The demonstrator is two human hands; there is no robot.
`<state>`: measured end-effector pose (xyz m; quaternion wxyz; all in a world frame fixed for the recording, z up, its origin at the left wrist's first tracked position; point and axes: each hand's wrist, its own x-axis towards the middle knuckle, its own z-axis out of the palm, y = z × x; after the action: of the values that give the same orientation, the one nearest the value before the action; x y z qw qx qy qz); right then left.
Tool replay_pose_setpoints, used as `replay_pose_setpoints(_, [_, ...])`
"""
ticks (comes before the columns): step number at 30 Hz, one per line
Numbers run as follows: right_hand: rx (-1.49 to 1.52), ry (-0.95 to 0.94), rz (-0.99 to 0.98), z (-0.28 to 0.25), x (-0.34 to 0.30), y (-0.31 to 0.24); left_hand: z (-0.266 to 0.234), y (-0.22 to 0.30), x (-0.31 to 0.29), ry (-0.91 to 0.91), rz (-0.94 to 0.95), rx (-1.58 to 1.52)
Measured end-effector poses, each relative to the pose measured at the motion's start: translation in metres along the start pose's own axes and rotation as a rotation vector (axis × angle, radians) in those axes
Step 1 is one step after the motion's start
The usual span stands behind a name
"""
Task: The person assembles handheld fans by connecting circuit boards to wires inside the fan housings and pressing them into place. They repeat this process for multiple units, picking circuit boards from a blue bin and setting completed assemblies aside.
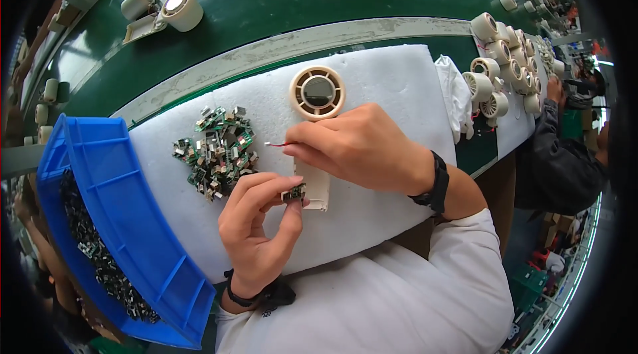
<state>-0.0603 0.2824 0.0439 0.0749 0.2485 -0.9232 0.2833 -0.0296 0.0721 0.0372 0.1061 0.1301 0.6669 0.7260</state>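
A small green circuit board (294, 193) is pinched between the thumb and fingers of my left hand (260, 221). My right hand (352, 148) grips a thin red and dark cable; its small white plug (268, 144) sticks out to the left, apart from the board. Behind my right hand lies a cream round housing (318, 93) with a spoked ring and a dark disc in its middle. A flat cream casing part (319, 193) extends toward me below it, partly hidden by my hands. Left of my hands, many similar boards (218, 148) form a loose pile.
White foam sheet (379, 221) covers the work surface. A blue bin (149, 221) holding small dark parts stands at the left. Several cream housings (505, 55) cluster at the right by a white cloth bag (454, 95). Beyond runs a green conveyor (266, 2); a person (565, 148) sits at the right.
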Motion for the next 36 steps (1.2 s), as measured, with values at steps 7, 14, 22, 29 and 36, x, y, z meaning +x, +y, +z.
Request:
replay_pose_setpoints(7, [0.159, -0.003, -0.011, -0.004, 0.000, 0.008, 0.001, -0.006, 0.003, 0.073, 0.010, -0.036])
replay_pose_setpoints(14, [0.216, -0.026, 0.106, -0.007, 0.003, 0.002, -0.005, -0.011, 0.002, 0.042, 0.041, -0.013])
replay_pose_setpoints(22, [0.195, -0.075, 0.036, -0.006, 0.002, -0.002, -0.004, -0.007, 0.005, 0.019, 0.056, -0.068])
replay_pose_setpoints(29, [0.152, -0.093, -0.057, -0.004, 0.002, -0.003, -0.007, -0.005, 0.006, -0.150, 0.148, 0.017])
replay_pose_setpoints(36, [0.094, -0.104, -0.018, -0.007, 0.001, -0.008, -0.006, -0.004, 0.002, 0.031, 0.139, -0.047])
